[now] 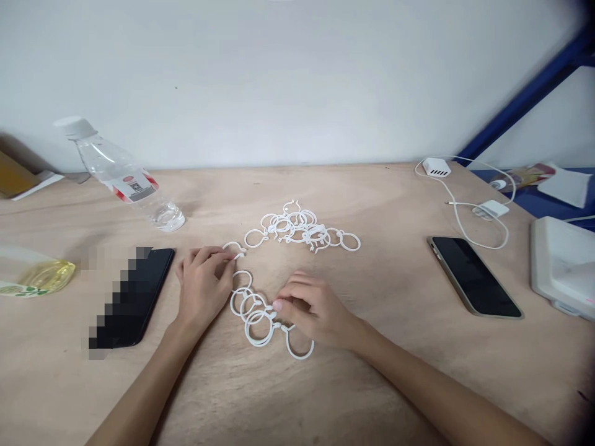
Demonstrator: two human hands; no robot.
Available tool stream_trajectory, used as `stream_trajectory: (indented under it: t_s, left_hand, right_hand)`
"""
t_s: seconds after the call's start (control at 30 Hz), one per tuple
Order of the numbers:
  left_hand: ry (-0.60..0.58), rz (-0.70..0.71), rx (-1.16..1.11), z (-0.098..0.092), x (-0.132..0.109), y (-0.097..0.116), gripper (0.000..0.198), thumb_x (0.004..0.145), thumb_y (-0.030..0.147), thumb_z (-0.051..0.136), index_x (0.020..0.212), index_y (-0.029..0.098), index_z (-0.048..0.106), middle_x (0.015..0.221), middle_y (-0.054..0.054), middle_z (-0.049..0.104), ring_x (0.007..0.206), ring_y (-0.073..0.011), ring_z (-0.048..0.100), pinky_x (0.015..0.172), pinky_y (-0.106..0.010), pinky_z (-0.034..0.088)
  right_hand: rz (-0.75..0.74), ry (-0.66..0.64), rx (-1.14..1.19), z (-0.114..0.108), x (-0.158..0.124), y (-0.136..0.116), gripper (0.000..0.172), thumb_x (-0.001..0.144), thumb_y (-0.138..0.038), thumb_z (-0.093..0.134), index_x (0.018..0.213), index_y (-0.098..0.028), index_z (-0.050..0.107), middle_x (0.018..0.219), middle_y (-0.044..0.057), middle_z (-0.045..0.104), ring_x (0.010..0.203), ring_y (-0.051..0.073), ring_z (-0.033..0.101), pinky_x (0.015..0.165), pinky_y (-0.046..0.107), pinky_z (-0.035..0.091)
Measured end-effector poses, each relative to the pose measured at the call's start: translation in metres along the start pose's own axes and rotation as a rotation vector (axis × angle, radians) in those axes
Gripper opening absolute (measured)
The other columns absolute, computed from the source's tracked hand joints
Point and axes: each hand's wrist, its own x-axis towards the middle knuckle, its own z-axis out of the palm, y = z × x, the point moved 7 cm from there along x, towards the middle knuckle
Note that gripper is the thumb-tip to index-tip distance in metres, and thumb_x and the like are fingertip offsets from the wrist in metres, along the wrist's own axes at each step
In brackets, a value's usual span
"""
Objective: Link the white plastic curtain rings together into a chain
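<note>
Left hand [204, 282]: palm down, wrist low, forearm rising from the lower left; fingers curled, thumb and index at a single white ring [240, 254], whether pinched or merely touched cannot be told. Right hand [316, 310]: forearm in from the lower right, fingers folded inward, thumb against index, gripping a clasp in the near group of rings [259, 328]. Black phone [151, 297] just left of the left wrist, its outer side masked by pixel blocks; beyond it, at the left edge, a clear pack with yellow liquid [51, 275]. Clear bottle [132, 183], white cap, slanted in this view, behind that phone. Second phone [476, 277], pale case, well right of the right hand; behind it a white charger block [436, 166], a looped white cable [458, 217] and a white adapter [493, 209]. White device [562, 266] at the right edge. All on a wooden tabletop [372, 390] against a pale wall [297, 80]. Near group: overlapping, between the hands, reaching below the right hand's fingers. Far pile of rings [297, 224]: tangled, beyond both hands, apart from the near group.
</note>
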Motion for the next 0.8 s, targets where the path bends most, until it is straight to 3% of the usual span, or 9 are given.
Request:
stream_trajectory:
  t_s: [0.1, 0.27, 0.37, 0.47, 0.63, 0.8]
  left_hand:
    - [0.114, 0.077, -0.006, -0.010, -0.002, 0.009, 0.016, 0.084, 0.031, 0.061, 0.081, 0.022, 0.073, 0.098, -0.009, 0.067, 0.095, -0.0305, 0.051, 0.083, -0.050, 0.037]
    - [0.292, 0.391, -0.098, -0.030, -0.016, 0.048, 0.008, 0.083, 0.020, 0.063, 0.078, 0.021, 0.070, 0.105, -0.010, 0.061, 0.094, -0.0266, 0.051, 0.084, -0.046, 0.039]
    - [0.323, 0.524, -0.148, -0.036, -0.029, 0.070, 0.010, 0.079, 0.011, 0.066, 0.081, 0.021, 0.068, 0.102, -0.009, 0.060, 0.093, -0.0253, 0.052, 0.081, -0.044, 0.039]
    - [0.284, 0.614, -0.206, -0.036, -0.038, 0.084, 0.016, 0.078, 0.007, 0.066, 0.086, 0.021, 0.066, 0.099, -0.009, 0.058, 0.091, -0.0241, 0.054, 0.080, -0.043, 0.040]
    - [0.259, 0.644, -0.242, -0.036, -0.041, 0.089, 0.017, 0.077, 0.007, 0.067, 0.086, 0.020, 0.063, 0.103, -0.009, 0.055, 0.092, -0.0232, 0.056, 0.082, -0.042, 0.040]
    - [0.207, 0.471, -0.320, -0.037, -0.034, 0.077, 0.029, 0.078, 0.033, 0.068, 0.098, 0.020, 0.052, 0.100, -0.009, 0.054, 0.093, -0.0254, 0.054, 0.080, -0.041, 0.040]
  right_hand:
    - [0.040, 0.049, 0.017, -0.003, 0.000, 0.006, 0.023, 0.090, -0.025, 0.055, 0.071, -0.017, 0.062, 0.064, 0.000, 0.055, 0.067, 0.013, 0.051, 0.065, 0.026, 0.040]
    - [0.223, 0.164, 0.073, -0.011, -0.001, 0.022, 0.033, 0.095, -0.032, 0.045, 0.071, -0.017, 0.062, 0.064, -0.001, 0.054, 0.063, 0.013, 0.052, 0.063, 0.026, 0.039]
    - [0.275, 0.107, 0.179, -0.008, -0.001, 0.024, 0.040, 0.098, -0.038, 0.039, 0.079, -0.016, 0.066, 0.070, 0.001, 0.060, 0.070, 0.014, 0.057, 0.068, 0.026, 0.042]
    - [0.345, 0.024, 0.268, -0.002, -0.001, 0.027, 0.048, 0.098, -0.045, 0.036, 0.069, -0.015, 0.062, 0.067, 0.001, 0.058, 0.067, 0.013, 0.056, 0.065, 0.025, 0.041]
    - [0.376, 0.005, 0.319, -0.004, -0.001, 0.029, 0.046, 0.094, -0.046, 0.043, 0.064, -0.016, 0.056, 0.060, -0.002, 0.048, 0.060, 0.011, 0.046, 0.058, 0.024, 0.036]
    - [0.294, 0.007, 0.289, -0.003, 0.001, 0.021, 0.023, 0.089, -0.035, 0.056, 0.081, -0.016, 0.066, 0.067, -0.002, 0.055, 0.059, 0.009, 0.044, 0.054, 0.022, 0.034]
